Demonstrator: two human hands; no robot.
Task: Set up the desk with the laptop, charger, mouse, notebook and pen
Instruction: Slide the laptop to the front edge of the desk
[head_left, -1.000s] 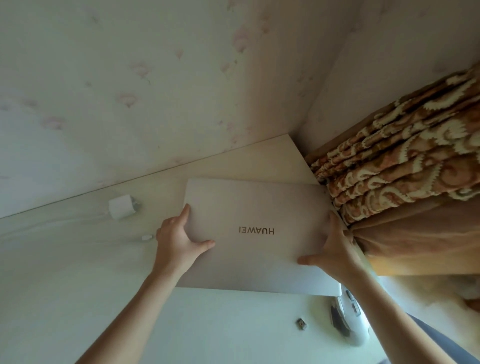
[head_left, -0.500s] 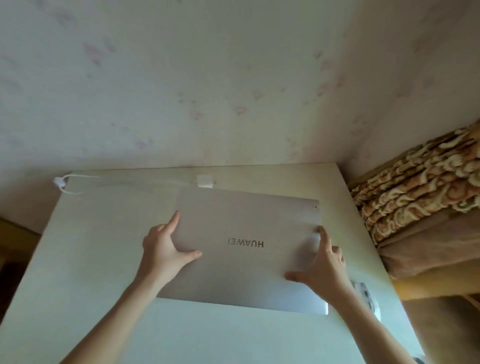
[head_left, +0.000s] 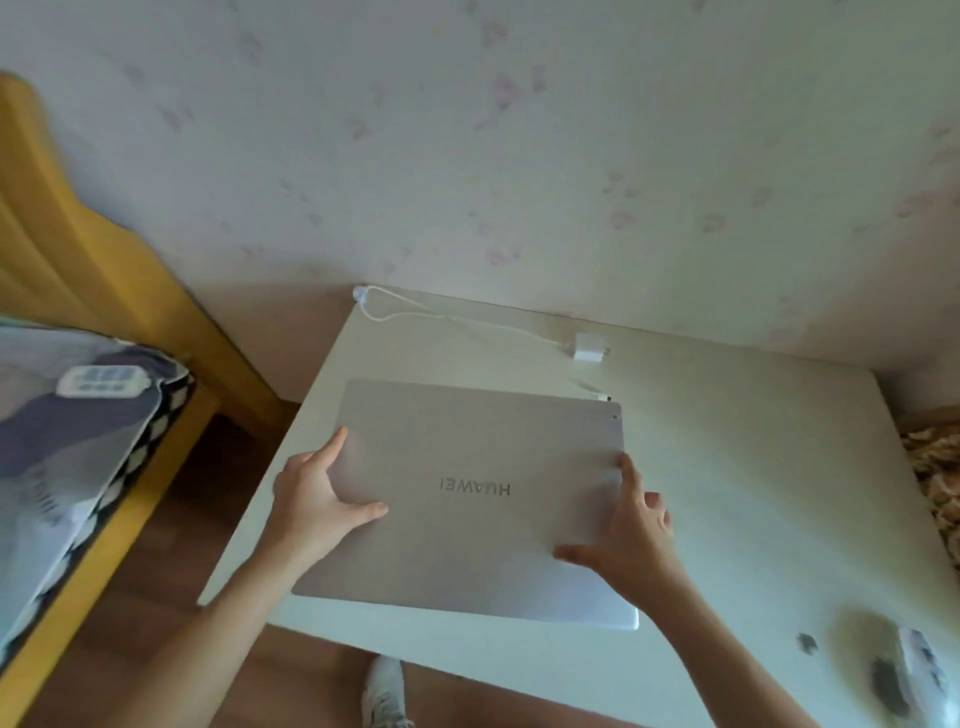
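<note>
A closed silver laptop (head_left: 467, 457) lies on the white desk (head_left: 753, 467), near its left edge, logo facing away from me. My left hand (head_left: 317, 493) grips the laptop's left edge, thumb on the lid. At the right edge my right hand (head_left: 634, 530) holds it the same way, thumb on top. A white charger brick (head_left: 589, 348) with its white cable (head_left: 441, 314) lies at the back of the desk by the wall. A white and grey mouse (head_left: 904, 675) sits blurred at the front right corner. No notebook or pen is in view.
A small dark item (head_left: 806, 643) lies left of the mouse. A yellow wooden bed frame (head_left: 104, 270) with patterned bedding (head_left: 67, 431) stands to the left. A patterned curtain (head_left: 935, 483) hangs at the right edge. A white shoe (head_left: 384, 691) shows on the wooden floor.
The view has swung left, bringing the bed into sight. Both hands have carried the laptop leftward across the desk, away from the charger brick and towards the left edge.
</note>
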